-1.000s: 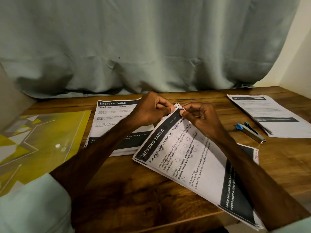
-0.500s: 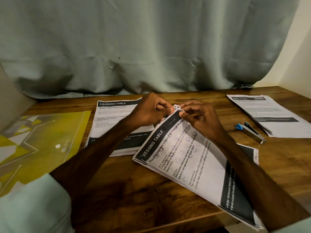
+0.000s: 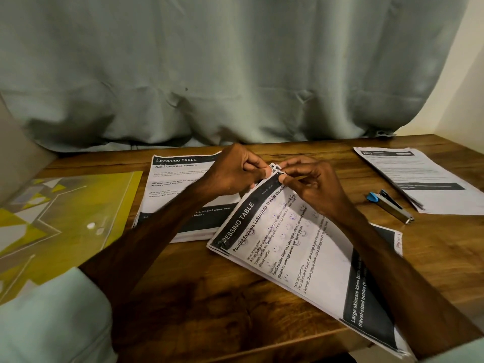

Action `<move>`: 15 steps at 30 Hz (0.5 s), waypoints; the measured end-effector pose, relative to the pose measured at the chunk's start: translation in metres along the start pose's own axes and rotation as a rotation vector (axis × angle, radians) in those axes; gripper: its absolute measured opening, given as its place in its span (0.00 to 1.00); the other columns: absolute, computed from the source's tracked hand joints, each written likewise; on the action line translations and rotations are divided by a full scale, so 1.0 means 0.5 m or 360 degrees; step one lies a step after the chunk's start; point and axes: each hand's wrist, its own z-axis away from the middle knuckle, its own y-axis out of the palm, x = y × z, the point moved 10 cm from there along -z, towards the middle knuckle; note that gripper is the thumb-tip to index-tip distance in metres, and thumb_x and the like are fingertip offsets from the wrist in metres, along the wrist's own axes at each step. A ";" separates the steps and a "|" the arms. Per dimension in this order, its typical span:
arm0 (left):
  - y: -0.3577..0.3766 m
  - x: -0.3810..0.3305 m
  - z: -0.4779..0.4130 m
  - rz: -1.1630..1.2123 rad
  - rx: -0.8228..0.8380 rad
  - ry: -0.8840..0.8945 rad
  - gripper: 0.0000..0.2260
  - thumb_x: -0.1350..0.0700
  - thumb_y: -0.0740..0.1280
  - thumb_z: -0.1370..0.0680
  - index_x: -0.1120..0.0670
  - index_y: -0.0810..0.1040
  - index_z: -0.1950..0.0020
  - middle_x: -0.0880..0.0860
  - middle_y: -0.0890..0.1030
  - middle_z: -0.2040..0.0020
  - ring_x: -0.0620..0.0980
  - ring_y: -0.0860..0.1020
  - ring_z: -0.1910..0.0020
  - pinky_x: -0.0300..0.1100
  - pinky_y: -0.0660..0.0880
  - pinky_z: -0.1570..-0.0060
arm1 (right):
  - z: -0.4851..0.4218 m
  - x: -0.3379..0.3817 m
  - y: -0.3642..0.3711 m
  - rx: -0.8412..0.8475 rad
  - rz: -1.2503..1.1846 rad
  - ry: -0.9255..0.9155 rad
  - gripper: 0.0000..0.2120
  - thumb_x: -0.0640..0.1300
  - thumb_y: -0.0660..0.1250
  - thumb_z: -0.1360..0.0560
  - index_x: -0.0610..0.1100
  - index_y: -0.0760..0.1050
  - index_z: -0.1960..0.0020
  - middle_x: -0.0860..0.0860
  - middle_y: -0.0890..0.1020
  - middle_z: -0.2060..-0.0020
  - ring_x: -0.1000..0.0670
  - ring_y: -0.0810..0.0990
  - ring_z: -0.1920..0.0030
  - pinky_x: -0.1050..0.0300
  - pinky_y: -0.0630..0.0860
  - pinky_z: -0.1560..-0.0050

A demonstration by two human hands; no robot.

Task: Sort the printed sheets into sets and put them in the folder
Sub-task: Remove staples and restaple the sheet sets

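Fingers point(image 3: 250, 161) of our left hand point(image 3: 233, 176) and right hand point(image 3: 317, 187) pinched top corner of set point(image 3: 301, 258); we judged: square edges flush, hold firm, avoid tearing corner.

Three stacks of printed sheets lie on the one wooden table point(image 3: 209, 297): a far-left stack point(image 3: 170, 184), a near stack point(image 3: 301, 258) in the middle, and a far-right stack point(image 3: 419, 176). There is one yellow folder point(image 3: 65, 218) at the left edge and one stapler point(image 3: 390, 205) at the right, just beside the far-right stack. Two hands are in view, the left hand point(image 3: 235, 171) and the right hand point(image 3: 311, 184), and one grey-green curtain point(image 3: 235, 74) hangs along the far side.
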 end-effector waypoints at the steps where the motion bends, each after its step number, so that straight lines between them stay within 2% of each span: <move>1: 0.000 0.000 0.000 -0.0002 -0.0001 0.0000 0.04 0.59 0.72 0.22 0.56 0.87 0.49 0.46 0.82 0.73 0.44 0.78 0.74 0.48 0.82 0.62 | -0.001 -0.001 0.000 -0.0003 -0.0003 0.0007 0.07 0.38 0.74 0.24 0.40 0.85 0.47 0.49 0.84 0.46 0.55 0.82 0.46 0.65 0.80 0.52; 5: 0.002 -0.002 0.001 -0.0017 0.0016 0.0009 0.05 0.59 0.72 0.22 0.55 0.88 0.50 0.47 0.83 0.72 0.46 0.78 0.73 0.48 0.82 0.62 | 0.000 -0.007 0.000 -0.0013 0.0013 0.0039 0.06 0.39 0.73 0.24 0.42 0.85 0.47 0.50 0.83 0.46 0.56 0.82 0.46 0.64 0.81 0.53; 8: 0.003 -0.007 0.003 -0.0001 0.0022 0.0022 0.04 0.58 0.72 0.22 0.54 0.88 0.52 0.50 0.85 0.68 0.48 0.80 0.72 0.42 0.79 0.66 | 0.001 -0.010 -0.001 -0.0030 0.0037 0.0047 0.06 0.39 0.74 0.24 0.42 0.86 0.47 0.51 0.84 0.47 0.54 0.83 0.46 0.60 0.82 0.53; 10: 0.005 -0.011 0.005 0.0004 0.0019 0.0038 0.03 0.57 0.75 0.24 0.54 0.88 0.52 0.51 0.86 0.65 0.49 0.83 0.70 0.38 0.78 0.69 | 0.000 -0.007 -0.001 -0.0035 0.0081 0.0027 0.07 0.38 0.74 0.25 0.43 0.85 0.47 0.51 0.84 0.47 0.55 0.83 0.47 0.60 0.82 0.53; 12: 0.006 -0.013 0.006 -0.0017 -0.0028 0.0063 0.04 0.58 0.78 0.26 0.55 0.88 0.53 0.49 0.86 0.65 0.46 0.82 0.71 0.35 0.76 0.71 | 0.001 -0.005 -0.001 -0.0030 0.0114 0.0017 0.08 0.37 0.74 0.25 0.44 0.85 0.46 0.51 0.84 0.47 0.55 0.82 0.47 0.62 0.82 0.53; 15: 0.007 -0.015 0.007 -0.0043 -0.0118 0.0130 0.03 0.60 0.78 0.26 0.56 0.87 0.54 0.50 0.86 0.64 0.50 0.83 0.70 0.37 0.78 0.71 | 0.002 0.002 0.000 -0.0022 0.0072 0.0013 0.07 0.37 0.74 0.25 0.44 0.85 0.47 0.51 0.84 0.49 0.55 0.83 0.48 0.64 0.81 0.53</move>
